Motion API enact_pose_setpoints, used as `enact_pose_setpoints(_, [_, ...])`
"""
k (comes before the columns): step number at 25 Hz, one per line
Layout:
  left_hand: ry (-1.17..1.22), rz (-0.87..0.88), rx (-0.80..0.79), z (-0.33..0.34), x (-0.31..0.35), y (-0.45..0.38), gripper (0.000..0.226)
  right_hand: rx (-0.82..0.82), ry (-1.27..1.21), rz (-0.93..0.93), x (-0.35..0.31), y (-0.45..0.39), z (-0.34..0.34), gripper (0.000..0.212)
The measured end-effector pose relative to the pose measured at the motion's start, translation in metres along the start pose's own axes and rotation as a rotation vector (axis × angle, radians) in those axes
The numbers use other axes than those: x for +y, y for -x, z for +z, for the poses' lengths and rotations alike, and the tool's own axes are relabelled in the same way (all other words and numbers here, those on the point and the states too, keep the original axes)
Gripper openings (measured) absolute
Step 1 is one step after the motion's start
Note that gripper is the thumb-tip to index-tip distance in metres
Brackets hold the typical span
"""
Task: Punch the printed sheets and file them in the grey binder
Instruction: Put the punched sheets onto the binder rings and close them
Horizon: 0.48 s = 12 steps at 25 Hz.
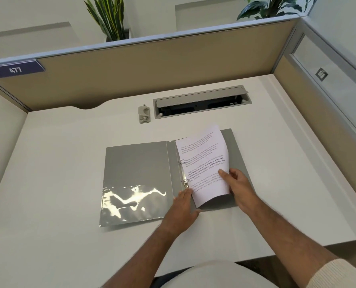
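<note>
both forearms are reaching over the white tabletop (48, 173) to the grey binder (137, 163), which is lying open and flat. left hand (183, 206) is resting flat by the spine, grip open, fingertips touching the printed sheets (204, 163). right hand (238, 185) is pinching the sheets' right edge, bowing them upward over the rings (183, 171). hole punch (144, 114) is sitting well behind, beside the cable tray (202, 100).

Head view, steep downward, desk (58, 163) close.
</note>
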<state>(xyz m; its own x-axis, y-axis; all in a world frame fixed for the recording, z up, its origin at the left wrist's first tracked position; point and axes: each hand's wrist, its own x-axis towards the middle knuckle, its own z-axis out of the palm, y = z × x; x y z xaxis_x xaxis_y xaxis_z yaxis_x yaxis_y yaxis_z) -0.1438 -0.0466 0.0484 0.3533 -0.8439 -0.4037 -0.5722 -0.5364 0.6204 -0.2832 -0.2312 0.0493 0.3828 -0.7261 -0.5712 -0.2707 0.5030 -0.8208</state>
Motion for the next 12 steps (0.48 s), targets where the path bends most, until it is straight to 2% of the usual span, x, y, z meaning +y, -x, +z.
enact_pose_setpoints(4, [0.053, -0.036, 0.029, -0.005, -0.002, -0.003, 0.069, 0.090, 0.097, -0.130, -0.017, 0.004, -0.009, 0.033])
enact_pose_setpoints(8, [0.071, -0.051, 0.142, -0.013, 0.006, -0.011, 0.051, 0.018, 0.312, -0.233, -0.028, 0.006, -0.012, 0.023])
enact_pose_setpoints(10, [0.203, -0.072, 0.183, -0.022, 0.020, -0.016, 0.035, -0.048, 0.392, -0.271, -0.032, 0.009, -0.009, 0.020])
enact_pose_setpoints(12, [0.451, -0.120, 0.194, -0.033, 0.037, -0.024, 0.021, -0.136, 0.471, -0.322, -0.033, 0.014, -0.001, 0.019])
